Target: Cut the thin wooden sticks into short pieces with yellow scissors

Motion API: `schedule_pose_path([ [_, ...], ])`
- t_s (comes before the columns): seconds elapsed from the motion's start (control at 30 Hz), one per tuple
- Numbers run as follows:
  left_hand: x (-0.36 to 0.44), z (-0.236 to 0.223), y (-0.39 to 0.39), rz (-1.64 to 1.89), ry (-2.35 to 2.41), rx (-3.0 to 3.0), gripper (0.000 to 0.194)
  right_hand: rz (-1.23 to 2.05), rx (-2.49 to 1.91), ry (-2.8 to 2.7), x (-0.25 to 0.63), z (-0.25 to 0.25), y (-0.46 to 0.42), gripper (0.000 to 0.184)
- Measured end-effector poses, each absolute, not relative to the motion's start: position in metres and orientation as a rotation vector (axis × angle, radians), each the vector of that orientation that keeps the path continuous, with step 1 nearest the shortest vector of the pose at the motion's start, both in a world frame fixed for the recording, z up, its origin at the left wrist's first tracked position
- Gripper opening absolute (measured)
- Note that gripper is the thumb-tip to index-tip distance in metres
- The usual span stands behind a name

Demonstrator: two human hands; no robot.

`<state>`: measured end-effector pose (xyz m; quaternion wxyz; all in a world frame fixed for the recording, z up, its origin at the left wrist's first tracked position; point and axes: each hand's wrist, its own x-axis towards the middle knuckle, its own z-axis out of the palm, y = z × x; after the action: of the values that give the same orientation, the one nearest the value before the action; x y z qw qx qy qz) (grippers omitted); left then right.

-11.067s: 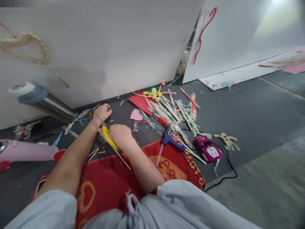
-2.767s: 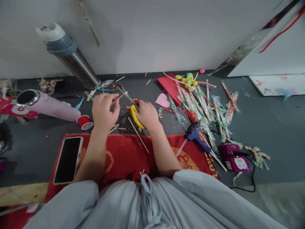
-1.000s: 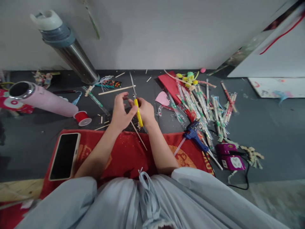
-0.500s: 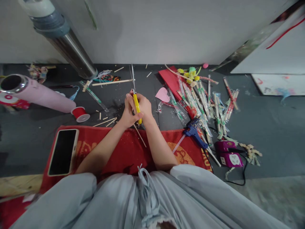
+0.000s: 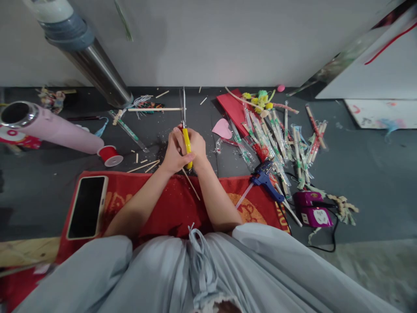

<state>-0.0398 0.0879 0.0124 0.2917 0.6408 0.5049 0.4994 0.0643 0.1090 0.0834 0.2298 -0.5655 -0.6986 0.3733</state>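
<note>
Gripping the yellow-handled scissors (image 5: 187,145), the right hand (image 5: 198,148) is closed on the handles, and the left hand (image 5: 173,152) wraps round them too, thumb on the yellow. The blades (image 5: 184,106) point toward the back edge of the bench (image 5: 374,174), meeting a thin stick (image 5: 154,109) near its end. A pink paper heart (image 5: 223,128) lies right of the hands, a red towel (image 5: 182,208) along the front edge
</note>
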Motion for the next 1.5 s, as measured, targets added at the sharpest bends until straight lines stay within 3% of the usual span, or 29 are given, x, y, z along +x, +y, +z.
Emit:
schedule_pose_path([
  [0.13, -0.044, 0.016, 0.089, 1.255, 1.258, 1.634, 0.109, 1.018, -1.557, -1.943, 0.067, 0.083, 0.111, 0.055],
  [0.23, -0.049, 0.029, 0.089, 1.179, 1.244, 1.649, 0.104, 1.015, -1.542, -1.958, 0.070, 0.083, 0.113, 0.056],
  [0.43, -0.053, 0.078, 0.077, 1.241, 1.614, 1.885, 0.042, 0.804, -1.667, -2.045, 0.081, 0.082, 0.117, 0.059],
  [0.57, -0.061, 0.092, 0.073, 1.218, 1.901, 2.130, 0.023, 0.700, -1.643, -2.088, 0.083, 0.081, 0.117, 0.060],
  [0.83, -0.080, 0.086, 0.077, 1.204, 2.135, 2.141, 0.022, 0.670, -1.450, -2.223, 0.078, 0.080, 0.113, 0.062],
  [1.5, -0.092, 0.082, 0.080, 1.359, 2.046, 2.118, 0.017, 0.571, -1.298, -2.348, 0.083, 0.086, 0.108, 0.067],
])
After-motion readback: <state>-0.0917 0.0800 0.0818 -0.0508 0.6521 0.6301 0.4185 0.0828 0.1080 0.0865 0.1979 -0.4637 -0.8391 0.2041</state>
